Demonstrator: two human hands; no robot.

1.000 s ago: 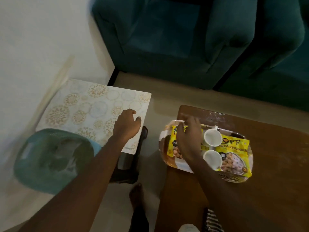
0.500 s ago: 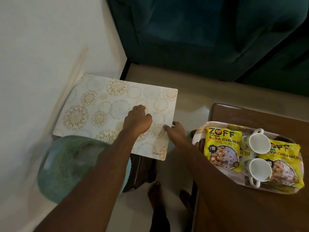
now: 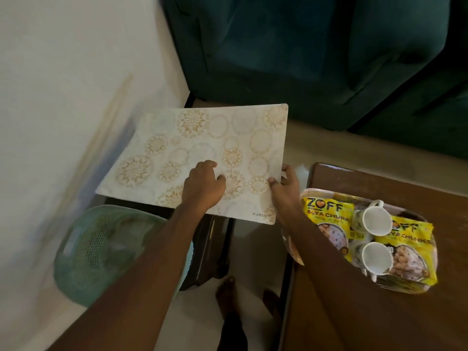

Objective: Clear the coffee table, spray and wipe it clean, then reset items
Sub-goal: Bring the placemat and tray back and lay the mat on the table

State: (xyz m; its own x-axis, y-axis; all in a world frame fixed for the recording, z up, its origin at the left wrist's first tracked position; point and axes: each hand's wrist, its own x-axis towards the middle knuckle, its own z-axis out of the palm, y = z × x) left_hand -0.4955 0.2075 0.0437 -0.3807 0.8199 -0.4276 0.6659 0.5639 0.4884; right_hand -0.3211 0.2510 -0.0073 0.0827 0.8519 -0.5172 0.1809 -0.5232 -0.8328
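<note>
We see the placemat point(image 3: 202, 148) left of the coffee table point(image 3: 379, 312), above a low stand point(image 3: 210, 249), with a basket point(image 3: 101, 249) before it on the left and the sofa point(image 3: 304, 59) behind. Our left hand point(image 3: 202, 184) rests on the mat's near part; our right hand point(image 3: 283, 191) grips its right edge. On the table's left end sits a tray point(image 3: 293, 252) holding two packets point(image 3: 326, 214) and two cups point(image 3: 374, 220), one cup behind the other.

Teal sofa point(image 3: 304, 59), white wall point(image 3: 63, 59)

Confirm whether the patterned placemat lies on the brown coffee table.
No: the right hand holds the placemat beside the coffee table, apart from it.
</note>
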